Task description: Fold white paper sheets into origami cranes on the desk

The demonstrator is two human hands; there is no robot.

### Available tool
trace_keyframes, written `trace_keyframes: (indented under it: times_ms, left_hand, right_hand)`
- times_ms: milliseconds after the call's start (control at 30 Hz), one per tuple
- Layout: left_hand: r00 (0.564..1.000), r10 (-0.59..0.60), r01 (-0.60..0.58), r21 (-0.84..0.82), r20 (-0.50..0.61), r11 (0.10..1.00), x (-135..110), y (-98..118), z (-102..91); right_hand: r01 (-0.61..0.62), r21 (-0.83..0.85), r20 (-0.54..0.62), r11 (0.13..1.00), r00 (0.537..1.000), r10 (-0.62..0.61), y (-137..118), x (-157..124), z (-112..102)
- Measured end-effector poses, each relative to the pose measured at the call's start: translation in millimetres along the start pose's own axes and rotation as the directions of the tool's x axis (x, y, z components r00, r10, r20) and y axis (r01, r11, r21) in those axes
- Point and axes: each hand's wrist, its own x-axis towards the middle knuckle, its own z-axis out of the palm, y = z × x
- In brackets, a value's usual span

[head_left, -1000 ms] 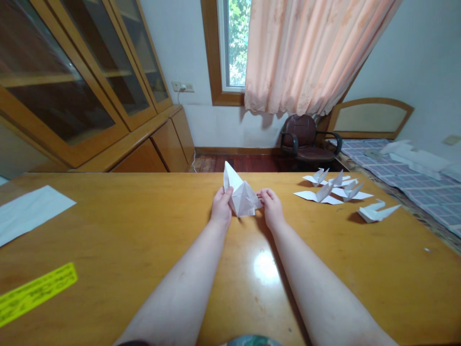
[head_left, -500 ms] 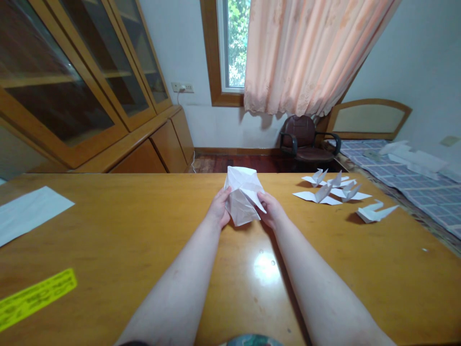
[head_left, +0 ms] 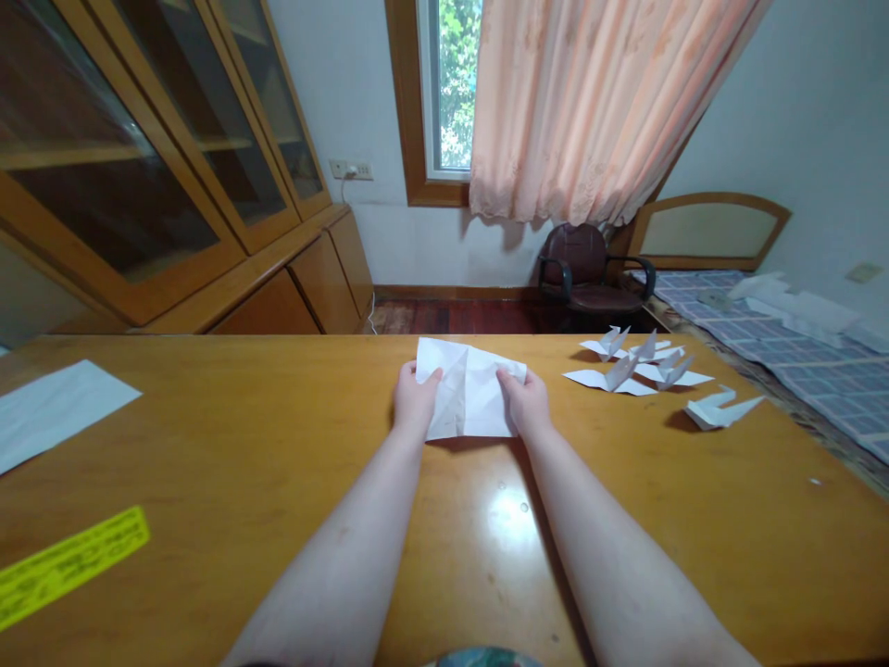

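A creased white sheet of paper (head_left: 470,389) is spread nearly flat over the far middle of the wooden table (head_left: 208,482). My left hand (head_left: 413,403) grips its left edge, thumb on top. My right hand (head_left: 526,400) grips its right edge the same way. Both hands are closed on the paper, which they hold a little above the tabletop.
Several folded white paper birds (head_left: 635,366) lie to the right, one more (head_left: 719,409) nearer the right edge. A white sheet (head_left: 48,408) and a yellow strip (head_left: 66,565) lie at the left. Beyond the table stand a glass-door cabinet (head_left: 159,167), a chair (head_left: 590,269) and a bed (head_left: 798,361).
The paper went from a folded, peaked shape to an opened, nearly flat creased sheet. My hands have moved apart to its left and right edges.
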Motion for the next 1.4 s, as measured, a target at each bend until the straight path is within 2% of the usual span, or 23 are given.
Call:
trace_keyframes:
  times_ms: [67,133,267,300,333,400,467,500,533,600,667,867,967,1067,1200,1300,1367,1400]
  left_hand:
    - [0.999,0.043,-0.039,0.200,-0.017,0.979,-1.7,0.9,-3.2]
    - [0.997,0.076,-0.075,0.376,0.012,0.924,-5.1,1.6,-4.8]
    - [0.982,0.171,-0.176,0.690,0.076,0.702,-14.7,1.4,-1.1]
    - [0.971,0.201,-0.233,0.726,0.132,0.647,-17.3,0.6,1.3]
    - [0.945,0.236,-0.325,0.736,0.226,0.594,-19.8,-0.6,4.1]
    - [0.852,0.298,-0.524,0.694,0.431,0.494,-24.4,-4.5,10.1]
    - [0.754,0.294,-0.653,0.625,0.587,0.428,-27.8,-9.7,15.1]
    - [0.735,0.254,-0.669,0.613,0.628,0.420,-29.0,-12.4,16.8]
    - [0.723,0.211,-0.675,0.609,0.658,0.416,-29.8,-14.7,18.0]
    - [0.714,0.176,-0.679,0.609,0.678,0.410,-30.7,-17.8,18.6]
    - [0.716,0.168,-0.676,0.614,0.678,0.408,-30.9,-18.6,17.8]
    - [0.739,0.144,-0.648,0.638,0.658,0.416,-31.3,-15.6,16.6]
    - [0.746,0.130,-0.639,0.647,0.653,0.416,-31.3,-14.6,17.0]
    - [0.748,0.105,-0.631,0.654,0.655,0.418,-30.9,-13.9,16.7]
    - [0.751,0.094,-0.623,0.653,0.654,0.432,-30.5,-13.5,16.0]
    - [0.755,0.113,-0.619,0.646,0.645,0.447,-30.8,-14.0,15.9]
    - [0.759,0.134,-0.618,0.639,0.637,0.458,-31.1,-14.7,16.2]
    - [0.762,0.143,-0.616,0.638,0.632,0.461,-31.3,-15.0,16.4]
  right_hand:
    - [-0.045,-0.214,-0.016,0.976,0.999,0.042,0.9,3.2,-2.3]
    - [-0.075,-0.452,-0.042,0.889,0.997,0.064,3.2,6.0,-4.9]
    - [-0.052,-0.747,-0.086,0.663,0.996,-0.019,8.0,5.0,-6.4]
    - [-0.023,-0.792,-0.070,0.609,0.996,-0.054,8.7,3.5,-5.7]
    - [0.024,-0.829,-0.030,0.558,0.996,-0.087,9.3,1.8,-4.5]
    - [0.176,-0.864,0.142,0.472,0.984,-0.107,10.2,-2.0,-1.3]
    - [0.371,-0.830,0.384,0.416,0.921,-0.056,11.8,-5.2,1.8]
    - [0.434,-0.811,0.465,0.393,0.885,-0.019,13.0,-6.4,2.9]
    - [0.459,-0.810,0.498,0.365,0.867,0.012,14.5,-7.2,3.7]
    - [0.447,-0.839,0.484,0.310,0.873,0.053,17.6,-8.2,4.3]
    - [0.402,-0.876,0.433,0.264,0.898,0.070,20.5,-8.7,4.6]
    - [0.287,-0.937,0.313,0.200,0.944,0.109,22.9,-10.0,9.7]
    - [0.293,-0.938,0.321,0.183,0.935,0.149,20.6,-8.6,4.7]
    - [0.300,-0.939,0.328,0.166,0.929,0.173,18.4,-7.3,-12.8]
    - [0.319,-0.934,0.343,0.159,0.926,0.159,18.7,-13.9,-50.6]
    - [0.282,-0.945,0.284,0.168,0.959,-0.010,18.8,-18.9,-87.3]
    - [0.169,-0.962,0.126,0.216,0.972,-0.200,17.0,-15.1,-114.5]
    - [0.072,-0.961,-0.008,0.268,0.958,-0.285,15.3,-10.3,-127.8]
